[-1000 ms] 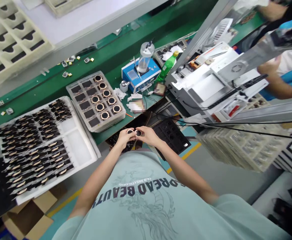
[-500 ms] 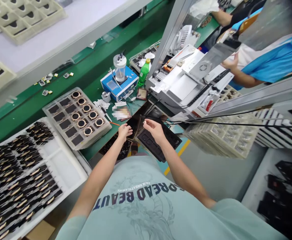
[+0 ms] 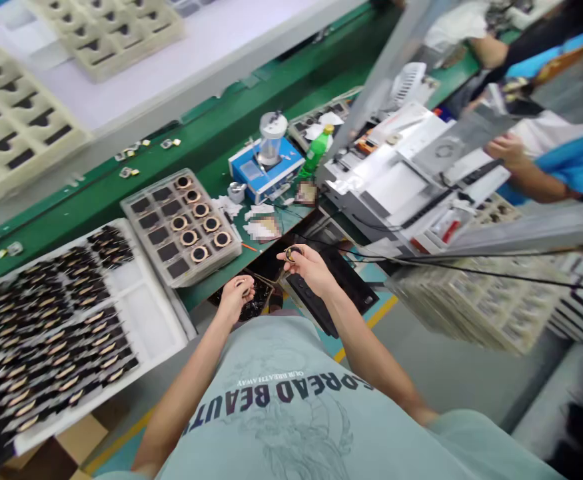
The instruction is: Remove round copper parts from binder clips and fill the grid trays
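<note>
1. Copper-and-black ring part [image 3: 292,253] sits pinched at the fingertips of the right hand [image 3: 307,267], raised over the near edge of the green counter [image 3: 61,223]. It looks small and light, probably a thin wound coil on a dark backing.
2. Handling call: stiff enough to hold by the rim, but likely fragile at the winding and at any thin leads. Best gripped on the outer edge, not across the face.
3. Left hand [image 3: 234,299] is curled low by the counter edge, fingers closed around something small with a coppery glint. I can't tell whether it is a second ring.
4. Below both hands is a dark pile of parts [image 3: 256,305], and a black tray [image 3: 321,300] lies under the right wrist.
5. Clear tray [image 3: 181,223] on the counter holds six matching rings beside dark square pads, well apart from both hands.
6. Hard to read: motion blur smears the right side; whatever hangs below the held ring is too fine to resolve. A co-worker's hand [image 3: 508,150] is cut off at the top right.
</note>
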Available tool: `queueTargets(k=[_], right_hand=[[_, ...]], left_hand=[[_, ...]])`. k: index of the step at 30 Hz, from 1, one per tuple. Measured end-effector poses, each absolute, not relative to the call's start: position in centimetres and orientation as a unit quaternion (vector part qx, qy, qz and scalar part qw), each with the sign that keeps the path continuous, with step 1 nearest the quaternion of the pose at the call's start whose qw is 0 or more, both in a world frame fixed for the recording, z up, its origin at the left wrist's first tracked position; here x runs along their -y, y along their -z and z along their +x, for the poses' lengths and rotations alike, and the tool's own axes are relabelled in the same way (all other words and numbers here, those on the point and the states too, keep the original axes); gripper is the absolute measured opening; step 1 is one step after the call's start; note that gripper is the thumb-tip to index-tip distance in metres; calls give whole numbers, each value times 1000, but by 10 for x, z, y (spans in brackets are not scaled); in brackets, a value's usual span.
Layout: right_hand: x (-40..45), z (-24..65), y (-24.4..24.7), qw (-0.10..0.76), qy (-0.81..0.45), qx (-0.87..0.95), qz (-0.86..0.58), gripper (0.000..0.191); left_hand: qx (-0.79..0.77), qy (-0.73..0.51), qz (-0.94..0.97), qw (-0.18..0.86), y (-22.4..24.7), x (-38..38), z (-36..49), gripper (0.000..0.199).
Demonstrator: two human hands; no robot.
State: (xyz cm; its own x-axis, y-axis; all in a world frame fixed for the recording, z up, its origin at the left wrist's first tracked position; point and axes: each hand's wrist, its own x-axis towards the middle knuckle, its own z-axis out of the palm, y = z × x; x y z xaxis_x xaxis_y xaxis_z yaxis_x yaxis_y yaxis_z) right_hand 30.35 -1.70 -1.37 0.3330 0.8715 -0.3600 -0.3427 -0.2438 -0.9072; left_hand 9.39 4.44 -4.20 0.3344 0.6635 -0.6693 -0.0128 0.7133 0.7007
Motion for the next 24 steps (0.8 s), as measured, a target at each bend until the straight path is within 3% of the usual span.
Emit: queueTargets(k=[4, 9, 14, 19, 24], right_hand=[[-30, 268, 10, 501, -482, 386, -606, 23], [-130, 213, -6, 417, -287, 590, -629, 20], [-234, 156, -22, 178, -94, 779, -594, 32], [-283, 117, -25, -60, -23, 812, -581, 38], [-280, 105, -18, -89, 21, 827, -554, 39]], left_hand=[[-532, -261, 264, 761, 26, -17, 42, 42], [-542, -319, 243, 739, 12, -9, -6, 30], [-524, -356, 242, 735, 4, -12, -42, 42], [-526, -399, 215, 719, 6, -7, -71, 48], [-538, -429, 179, 703, 15, 1, -98, 45]])
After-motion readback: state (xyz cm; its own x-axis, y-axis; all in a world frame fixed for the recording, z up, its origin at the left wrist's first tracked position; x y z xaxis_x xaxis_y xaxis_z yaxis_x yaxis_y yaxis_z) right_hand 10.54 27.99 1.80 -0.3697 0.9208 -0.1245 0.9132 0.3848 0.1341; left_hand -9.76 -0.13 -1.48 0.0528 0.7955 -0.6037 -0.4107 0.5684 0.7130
